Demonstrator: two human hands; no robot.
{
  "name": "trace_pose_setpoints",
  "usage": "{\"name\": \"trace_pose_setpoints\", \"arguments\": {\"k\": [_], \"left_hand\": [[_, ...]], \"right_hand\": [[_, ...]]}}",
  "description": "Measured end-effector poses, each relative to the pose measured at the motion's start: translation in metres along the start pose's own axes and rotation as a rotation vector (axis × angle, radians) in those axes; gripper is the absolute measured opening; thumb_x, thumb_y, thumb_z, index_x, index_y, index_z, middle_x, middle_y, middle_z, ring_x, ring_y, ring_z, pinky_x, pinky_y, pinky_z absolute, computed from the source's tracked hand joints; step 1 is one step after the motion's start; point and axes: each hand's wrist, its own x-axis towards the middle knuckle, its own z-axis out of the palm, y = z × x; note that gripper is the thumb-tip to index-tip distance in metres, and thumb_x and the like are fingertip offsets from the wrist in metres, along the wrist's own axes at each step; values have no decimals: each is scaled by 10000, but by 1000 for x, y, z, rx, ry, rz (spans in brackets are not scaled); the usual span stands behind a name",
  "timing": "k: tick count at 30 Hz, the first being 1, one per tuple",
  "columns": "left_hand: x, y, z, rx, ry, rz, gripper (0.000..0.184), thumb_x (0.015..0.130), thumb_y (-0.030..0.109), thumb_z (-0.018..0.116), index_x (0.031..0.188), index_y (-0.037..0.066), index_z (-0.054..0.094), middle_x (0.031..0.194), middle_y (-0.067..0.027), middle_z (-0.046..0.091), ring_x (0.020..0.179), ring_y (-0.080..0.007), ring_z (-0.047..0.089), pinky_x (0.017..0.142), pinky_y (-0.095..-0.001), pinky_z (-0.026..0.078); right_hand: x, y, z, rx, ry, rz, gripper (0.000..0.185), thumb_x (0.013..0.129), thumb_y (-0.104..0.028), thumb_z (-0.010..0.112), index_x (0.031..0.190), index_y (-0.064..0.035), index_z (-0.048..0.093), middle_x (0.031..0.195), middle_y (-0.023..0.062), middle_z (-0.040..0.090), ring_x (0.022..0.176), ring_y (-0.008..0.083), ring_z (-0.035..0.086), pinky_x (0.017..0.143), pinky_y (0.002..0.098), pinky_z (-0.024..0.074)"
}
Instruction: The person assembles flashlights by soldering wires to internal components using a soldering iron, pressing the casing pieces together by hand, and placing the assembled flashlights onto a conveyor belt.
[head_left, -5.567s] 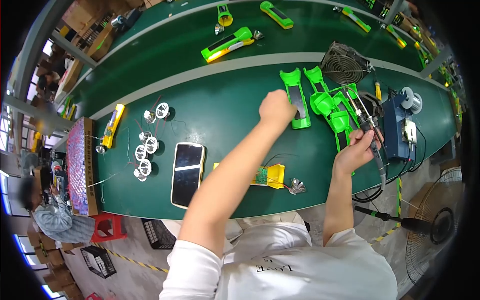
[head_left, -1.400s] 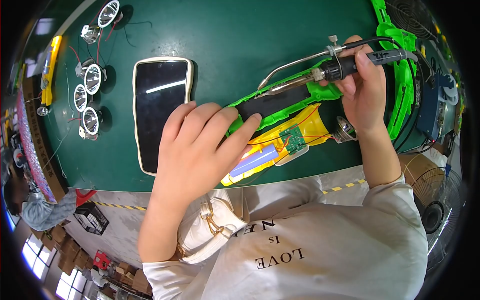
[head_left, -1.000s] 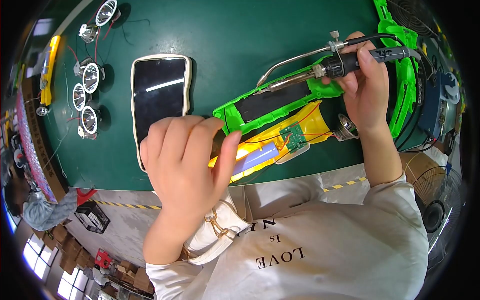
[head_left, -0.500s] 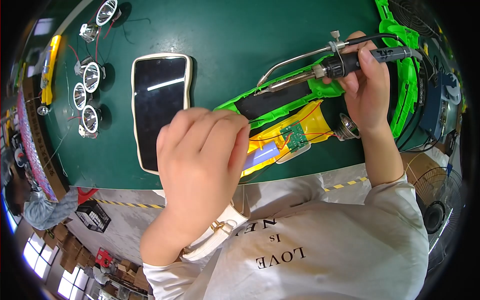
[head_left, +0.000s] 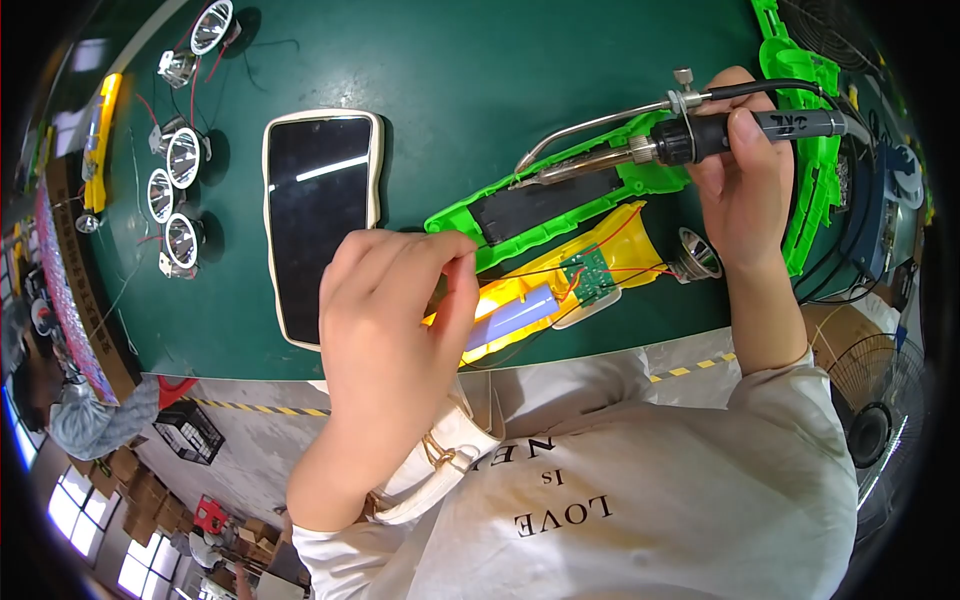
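1. Gripping soldering iron: right hand, fingers and thumb wrapped round the dark handle. Thin metal tube clamped alongside, bent end close to the iron's tip.
2. Iron tip is over the open green shell, above its dark panel. Touching or not, can't tell from here.
3. Left hand closed in a pinch, thumb and forefinger together by the shell's left end. Can't tell if a wire is caught between them.
4. Yellow casing lies just beside the green shell, on the person's side, partly behind the left hand. Holds blue cell and green circuit board; red and black wires across it.
5. Silver reflector sits at the casing's right end, near the right wrist.
6. Pale-cased phone flat on green bench, left of the shell. Loose reflector units further left, wires trailing.
7. More green shells right of the right hand. White bag below the left wrist.
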Motion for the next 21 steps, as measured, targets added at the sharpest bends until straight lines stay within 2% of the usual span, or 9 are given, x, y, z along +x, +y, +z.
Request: {"name": "trace_pose_setpoints", "arguments": {"k": [3,7,10,12,15,19,21], "left_hand": [[1,-1,5,-57,-27,-31,120,647,-9,619,756,31,588,683,-66,566,681,-229,534,603,-300,419],[4,1,10,-56,-20,-18,119,637,2,625,744,35,585,674,-62,550,676,-230,528,591,-297,416],[6,7,10,88,-28,68,132,614,20,610,741,38,581,733,-46,533,721,-212,519,617,-301,410],[7,13,8,276,-21,57,125,615,-9,630,723,27,580,792,-44,529,750,-229,510,668,-329,405],[7,14,7,371,-17,75,123,614,-3,626,719,28,570,835,-44,510,794,-235,498,694,-341,394],[9,14,3,329,-61,32,124,617,-10,623,722,20,563,856,-59,511,812,-251,491,692,-342,396],[8,16,-3,133,-115,-73,119,626,-22,613,726,6,555,872,-80,513,824,-260,487,704,-343,396]], "right_hand": [[0,2,0,44,-27,47,212,852,-217,448,853,-11,499,581,44,532,425,27,318,407,175,260],[6,2,1,51,50,65,211,852,-215,449,844,-11,503,552,23,498,427,26,314,412,173,269],[9,1,-8,97,5,-43,206,850,-211,452,823,-15,510,527,-13,427,430,26,310,407,175,266],[8,-3,-9,60,-10,-28,202,849,-206,450,823,-15,511,535,-15,429,429,24,311,401,173,265],[2,-6,-3,22,-27,3,158,835,-167,464,821,-15,504,570,-15,438,431,20,326,387,167,264],[-1,-6,0,19,-163,29,87,808,-98,499,820,-12,487,613,1,458,454,29,367,397,165,271],[-3,-5,2,-18,-211,-10,80,806,-87,499,831,-13,487,610,-1,454,463,27,371,405,163,279]]}}
